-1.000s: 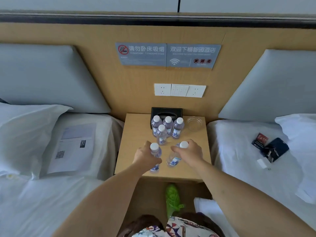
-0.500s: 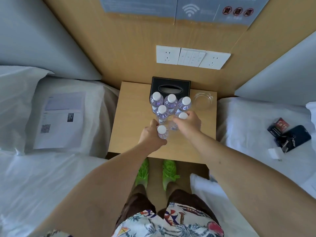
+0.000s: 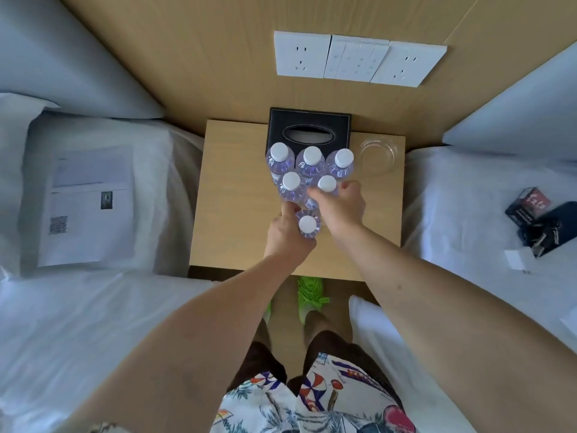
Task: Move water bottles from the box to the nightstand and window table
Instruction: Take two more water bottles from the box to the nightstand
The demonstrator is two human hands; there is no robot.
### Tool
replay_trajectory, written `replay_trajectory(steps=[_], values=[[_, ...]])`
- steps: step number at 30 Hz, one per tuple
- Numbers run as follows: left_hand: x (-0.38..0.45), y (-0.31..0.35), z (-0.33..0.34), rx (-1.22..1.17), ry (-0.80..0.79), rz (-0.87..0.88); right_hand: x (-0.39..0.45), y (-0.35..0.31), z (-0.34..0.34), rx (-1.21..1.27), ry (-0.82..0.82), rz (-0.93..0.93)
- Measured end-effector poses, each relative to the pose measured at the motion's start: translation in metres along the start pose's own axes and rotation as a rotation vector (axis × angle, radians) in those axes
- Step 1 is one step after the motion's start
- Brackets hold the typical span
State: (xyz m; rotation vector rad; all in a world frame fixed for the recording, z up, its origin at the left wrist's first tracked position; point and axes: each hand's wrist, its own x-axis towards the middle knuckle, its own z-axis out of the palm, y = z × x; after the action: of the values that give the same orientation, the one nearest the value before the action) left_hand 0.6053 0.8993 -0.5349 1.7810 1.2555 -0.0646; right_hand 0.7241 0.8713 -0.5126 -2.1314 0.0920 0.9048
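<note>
On the wooden desk (image 3: 237, 214) between 2 beds stand 6 clear water bottles with white caps, packed together in a rough triangle. The far row of 3 bottles (image 3: 312, 160) sits just in front of a black tissue box (image 3: 309, 126) at the far edge, against the wooden wall panel. In the next row, a bottle on the left (image 3: 292, 185) stands free, touching its neighbours.

The right hand (image 3: 342, 207) reaches in from the near right and grasps the right bottle of that second row (image 3: 327, 184), fingers curled round its body below the cap. The left hand (image 3: 285, 235) comes in from the near left and grasps the nearest bottle (image 3: 308, 226), the tip of the triangle, with fingers wrapped round its left side and the cap showing above them. Whether either bottle's base rests on the desk cannot be told from above.

A clear glass dish (image 3: 379, 154) sits at the far right of the desk, just beside the bottles. On the wall above are white sockets and switches (image 3: 359, 59). The left bed carries a printed sheet (image 3: 89, 204); the right bed holds a small dark packet (image 3: 527, 206), a dark phone-like item and keys (image 3: 549, 229). Green shoes (image 3: 309, 293) show on the floor below the near edge of the desk.
</note>
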Motion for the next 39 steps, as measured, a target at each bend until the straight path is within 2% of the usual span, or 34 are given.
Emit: replay_trajectory(steps=[12, 21, 25, 28, 31, 35, 39], values=[[0.005, -0.004, 0.005, -0.108, 0.213, -0.007, 0.003, 0.012, -0.005, -0.020, -0.063, -0.030], [0.011, -0.006, 0.010, -0.146, 0.209, -0.001, 0.006, 0.018, -0.008, -0.048, -0.042, -0.040], [0.012, -0.015, 0.004, -0.082, 0.167, 0.025, 0.004, 0.019, -0.008, -0.091, -0.067, -0.055], [0.015, -0.019, -0.006, -0.032, 0.038, -0.021, 0.003, 0.018, -0.009, -0.117, -0.078, -0.051], [0.014, -0.022, -0.023, 0.133, -0.072, -0.053, 0.003, 0.016, -0.014, -0.181, -0.114, -0.030], [0.014, -0.009, -0.058, 0.249, -0.041, -0.036, -0.003, -0.002, -0.027, -0.250, -0.132, -0.033], [0.022, 0.033, -0.099, 0.317, 0.022, 0.073, -0.013, -0.037, -0.043, -0.254, -0.120, -0.076]])
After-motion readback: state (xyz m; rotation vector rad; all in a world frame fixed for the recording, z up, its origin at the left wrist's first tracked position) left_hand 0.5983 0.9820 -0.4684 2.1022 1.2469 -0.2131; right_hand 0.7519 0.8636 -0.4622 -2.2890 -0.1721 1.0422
